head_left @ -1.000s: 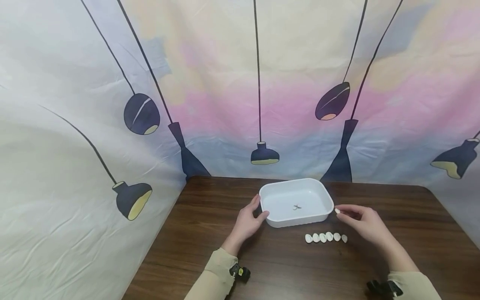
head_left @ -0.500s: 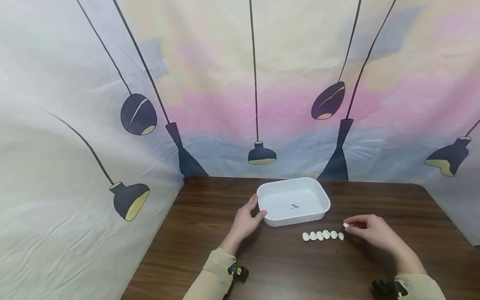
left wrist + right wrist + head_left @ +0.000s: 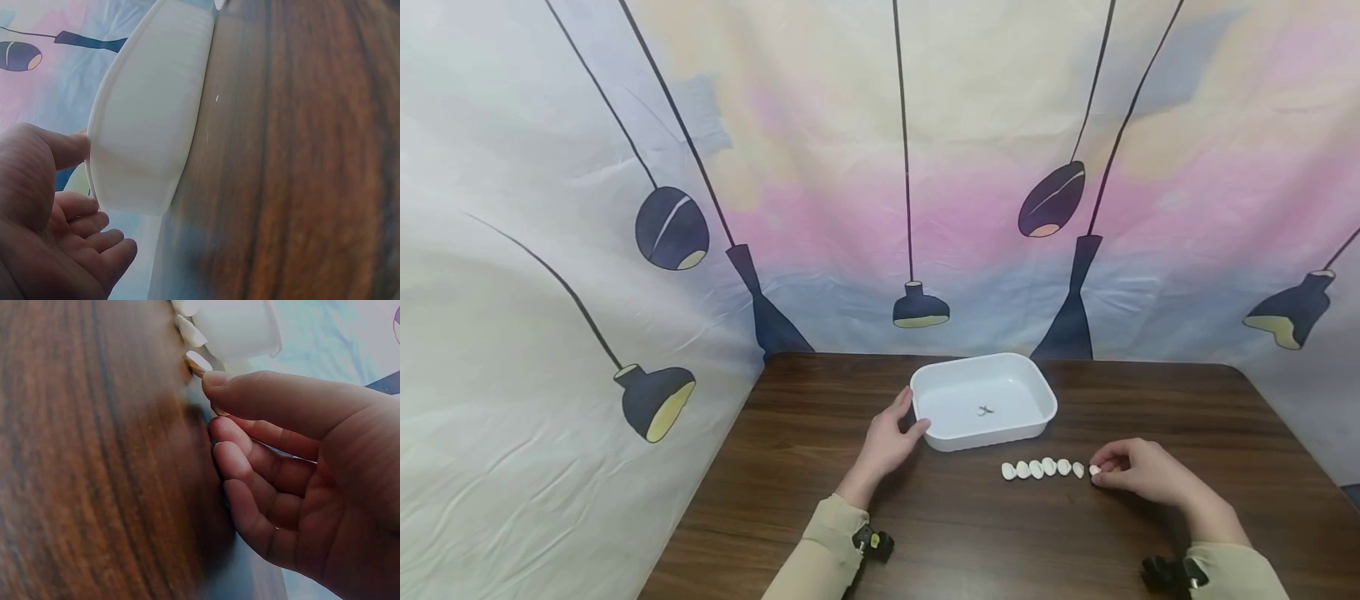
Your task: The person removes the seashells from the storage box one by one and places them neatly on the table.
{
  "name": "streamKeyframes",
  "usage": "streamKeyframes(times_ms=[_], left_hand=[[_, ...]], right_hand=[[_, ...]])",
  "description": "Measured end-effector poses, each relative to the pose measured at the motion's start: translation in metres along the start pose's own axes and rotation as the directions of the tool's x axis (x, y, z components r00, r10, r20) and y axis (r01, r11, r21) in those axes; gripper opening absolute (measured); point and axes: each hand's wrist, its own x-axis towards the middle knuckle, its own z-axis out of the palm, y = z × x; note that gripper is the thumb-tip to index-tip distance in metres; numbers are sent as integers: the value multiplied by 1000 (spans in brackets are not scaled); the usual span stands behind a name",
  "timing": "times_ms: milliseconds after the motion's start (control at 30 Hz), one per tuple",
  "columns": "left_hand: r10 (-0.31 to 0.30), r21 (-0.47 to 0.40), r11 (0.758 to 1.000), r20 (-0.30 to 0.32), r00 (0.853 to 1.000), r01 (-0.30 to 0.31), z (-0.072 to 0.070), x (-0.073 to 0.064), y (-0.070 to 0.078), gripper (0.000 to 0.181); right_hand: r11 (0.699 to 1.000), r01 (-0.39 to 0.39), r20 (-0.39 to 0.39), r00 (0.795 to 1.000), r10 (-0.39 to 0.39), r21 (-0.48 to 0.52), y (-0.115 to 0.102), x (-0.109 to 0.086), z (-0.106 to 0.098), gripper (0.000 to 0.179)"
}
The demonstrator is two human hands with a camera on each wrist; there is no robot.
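Your right hand (image 3: 1138, 473) pinches a small white shell-like piece (image 3: 1094, 471) between thumb and forefinger, low over the dark wooden surface (image 3: 970, 533) at the right end of the row of similar white pieces (image 3: 1042, 469), just in front of the white rectangular plastic tray (image 3: 982, 402). It looks light, hard and slippery, so hold it by its edges. Your left hand (image 3: 889, 438) lies relaxed against the tray's left wall.

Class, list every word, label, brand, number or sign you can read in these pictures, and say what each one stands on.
None can be read in any view.
White tray: plain; the small dark mark on its floor is too small to tell.
Row of white pieces: unmarked.
Backdrop: printed hanging lamps only, no lettering.
Wrist devices: too small to read.
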Motion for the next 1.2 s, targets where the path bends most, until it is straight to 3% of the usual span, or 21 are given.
streamKeyframes(times_ms=[633, 1200], left_hand=[[9, 11, 1000, 3, 1000, -9, 0, 1, -1, 70], [0, 9, 1000, 7, 1000, 0, -1, 1, -2, 71]], right_hand=[[998, -32, -37, 999, 30, -56, -6, 3, 7, 20], [998, -8, -35, 999, 6, -63, -4, 3, 7, 21]])
